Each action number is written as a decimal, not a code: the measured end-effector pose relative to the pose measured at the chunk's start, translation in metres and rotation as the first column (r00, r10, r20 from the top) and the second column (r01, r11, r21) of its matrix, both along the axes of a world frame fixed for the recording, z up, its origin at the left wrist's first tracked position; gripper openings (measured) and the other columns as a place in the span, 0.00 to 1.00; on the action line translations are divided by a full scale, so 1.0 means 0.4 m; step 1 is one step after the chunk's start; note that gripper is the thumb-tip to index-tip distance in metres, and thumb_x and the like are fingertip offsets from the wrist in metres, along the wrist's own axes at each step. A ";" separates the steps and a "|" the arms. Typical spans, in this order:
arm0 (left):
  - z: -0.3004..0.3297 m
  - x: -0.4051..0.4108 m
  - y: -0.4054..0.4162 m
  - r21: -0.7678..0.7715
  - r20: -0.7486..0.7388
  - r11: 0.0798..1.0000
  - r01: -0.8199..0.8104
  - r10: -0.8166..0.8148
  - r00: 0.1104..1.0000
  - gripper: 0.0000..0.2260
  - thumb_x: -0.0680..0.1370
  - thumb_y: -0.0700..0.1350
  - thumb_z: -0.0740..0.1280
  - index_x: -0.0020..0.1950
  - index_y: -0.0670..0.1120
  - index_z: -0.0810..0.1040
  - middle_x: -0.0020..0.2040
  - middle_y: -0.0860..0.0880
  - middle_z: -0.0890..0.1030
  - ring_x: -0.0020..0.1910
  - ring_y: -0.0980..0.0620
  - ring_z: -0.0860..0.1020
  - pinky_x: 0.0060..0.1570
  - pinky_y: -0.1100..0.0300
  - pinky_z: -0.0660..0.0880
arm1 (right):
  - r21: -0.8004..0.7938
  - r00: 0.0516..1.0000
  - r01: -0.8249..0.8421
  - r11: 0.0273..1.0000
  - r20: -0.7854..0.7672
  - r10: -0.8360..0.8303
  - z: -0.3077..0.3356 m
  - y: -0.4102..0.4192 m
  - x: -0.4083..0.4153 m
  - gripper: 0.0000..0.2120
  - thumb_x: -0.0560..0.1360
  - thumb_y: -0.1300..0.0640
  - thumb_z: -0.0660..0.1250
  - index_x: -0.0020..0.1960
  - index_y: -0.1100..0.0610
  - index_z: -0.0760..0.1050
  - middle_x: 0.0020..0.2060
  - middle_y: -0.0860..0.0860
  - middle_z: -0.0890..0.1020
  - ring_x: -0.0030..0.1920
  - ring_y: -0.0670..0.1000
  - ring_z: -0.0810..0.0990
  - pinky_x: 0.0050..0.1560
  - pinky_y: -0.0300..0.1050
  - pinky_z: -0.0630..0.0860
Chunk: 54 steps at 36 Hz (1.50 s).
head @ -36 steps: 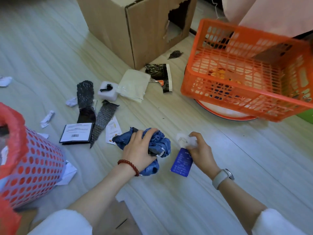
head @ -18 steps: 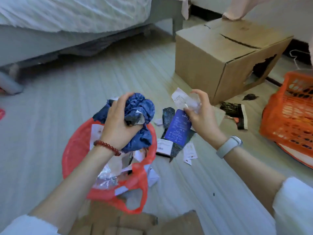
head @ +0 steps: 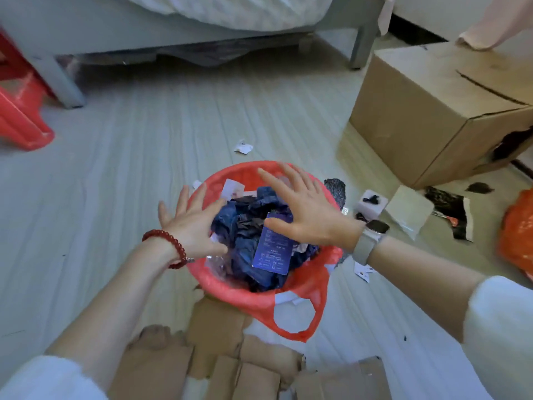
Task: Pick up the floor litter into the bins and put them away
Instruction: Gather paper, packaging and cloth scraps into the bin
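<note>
A round bin lined with a red plastic bag point(head: 300, 293) stands on the floor in front of me. Inside lie a crumpled blue wrapper point(head: 245, 226) and a blue printed card point(head: 272, 251). My left hand point(head: 191, 219) hovers over the bin's left rim, fingers spread, holding nothing. My right hand point(head: 302, 206) is spread flat above the litter, its thumb over the card's top. Loose litter remains on the floor: a white scrap point(head: 243, 146), a black mesh strip point(head: 336, 187), a white foam block point(head: 372, 201), a pale pouch point(head: 409, 210), a black-and-white wrapper point(head: 450, 210).
A big cardboard box point(head: 427, 111) stands at the right. An orange basket point(head: 517, 235) shows at the right edge. A bed frame point(head: 202, 33) spans the back, a red stool point(head: 20, 111) at far left. Torn cardboard pieces point(head: 230, 362) lie near me.
Both hands carried the blue wrapper and the card over the bin and let them go into it. Both hands are now spread with nothing in them.
</note>
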State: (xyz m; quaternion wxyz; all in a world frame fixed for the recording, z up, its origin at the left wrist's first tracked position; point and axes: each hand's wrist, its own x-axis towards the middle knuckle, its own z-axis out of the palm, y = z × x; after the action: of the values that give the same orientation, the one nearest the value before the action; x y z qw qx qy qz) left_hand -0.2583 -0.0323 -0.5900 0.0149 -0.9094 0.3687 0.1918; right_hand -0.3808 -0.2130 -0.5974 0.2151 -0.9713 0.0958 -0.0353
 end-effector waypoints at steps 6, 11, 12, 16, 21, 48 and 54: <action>-0.076 0.009 0.017 -0.297 -0.084 0.937 -0.184 0.167 0.982 0.31 0.77 0.48 0.62 0.76 0.52 0.49 0.77 0.47 0.42 0.76 0.45 0.42 0.73 0.44 0.49 | -0.362 0.929 -0.280 0.889 -0.337 0.156 -0.108 0.030 0.025 0.44 0.61 0.22 0.50 0.71 0.33 0.36 0.75 0.51 0.37 0.73 0.64 0.34 0.65 0.78 0.46; -0.125 -0.011 0.010 -0.470 0.022 0.862 -0.190 0.226 0.974 0.28 0.78 0.50 0.60 0.75 0.45 0.55 0.77 0.46 0.48 0.75 0.46 0.48 0.72 0.53 0.51 | -0.264 0.842 -0.315 0.912 -0.521 0.140 -0.192 0.021 0.067 0.44 0.65 0.25 0.58 0.71 0.33 0.37 0.75 0.51 0.34 0.72 0.66 0.33 0.65 0.74 0.57; -0.127 -0.013 0.008 -0.498 0.040 0.847 -0.187 0.238 0.970 0.27 0.78 0.50 0.60 0.74 0.45 0.57 0.77 0.46 0.50 0.75 0.46 0.50 0.72 0.53 0.52 | -0.243 0.822 -0.325 0.914 -0.550 0.147 -0.205 0.022 0.075 0.44 0.65 0.26 0.59 0.71 0.33 0.37 0.74 0.51 0.33 0.72 0.66 0.32 0.65 0.73 0.59; -0.139 -0.019 0.007 -0.522 0.080 0.832 -0.188 0.267 0.960 0.26 0.77 0.49 0.61 0.73 0.44 0.59 0.77 0.47 0.52 0.75 0.47 0.51 0.70 0.51 0.57 | -0.206 0.759 -0.350 0.914 -0.634 0.148 -0.269 0.036 0.100 0.46 0.66 0.28 0.61 0.72 0.35 0.35 0.74 0.53 0.31 0.72 0.69 0.34 0.65 0.72 0.61; -0.118 -0.025 0.014 -0.321 0.085 0.930 -0.181 0.219 0.972 0.29 0.77 0.51 0.60 0.74 0.44 0.55 0.77 0.46 0.46 0.76 0.45 0.45 0.68 0.44 0.59 | -0.206 0.711 -0.312 0.928 -0.698 0.084 -0.234 0.072 0.105 0.43 0.69 0.32 0.62 0.73 0.36 0.37 0.75 0.54 0.34 0.73 0.66 0.36 0.67 0.69 0.58; 0.684 -0.306 0.345 0.056 -0.605 0.957 -0.285 0.260 0.753 0.16 0.77 0.44 0.61 0.65 0.46 0.71 0.64 0.45 0.73 0.62 0.45 0.72 0.61 0.53 0.70 | 0.409 0.415 0.907 0.104 -0.819 -0.397 0.687 0.576 -0.334 0.14 0.79 0.64 0.54 0.59 0.65 0.73 0.46 0.60 0.80 0.41 0.55 0.77 0.35 0.35 0.74; 0.786 -0.262 0.350 0.044 -0.546 0.973 -0.225 0.212 0.810 0.16 0.77 0.42 0.61 0.65 0.45 0.70 0.66 0.44 0.71 0.60 0.43 0.73 0.56 0.56 0.69 | 0.473 0.437 0.881 0.009 -0.806 -0.399 0.802 0.661 -0.299 0.14 0.78 0.64 0.53 0.59 0.65 0.73 0.43 0.57 0.77 0.40 0.53 0.76 0.43 0.47 0.75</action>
State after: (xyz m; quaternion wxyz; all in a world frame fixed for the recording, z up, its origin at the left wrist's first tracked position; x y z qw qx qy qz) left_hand -0.3632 0.1077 -0.2755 -0.1233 -0.8528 0.2529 0.4400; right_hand -0.5003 0.0512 -0.2766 0.6081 -0.5029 0.5958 0.1491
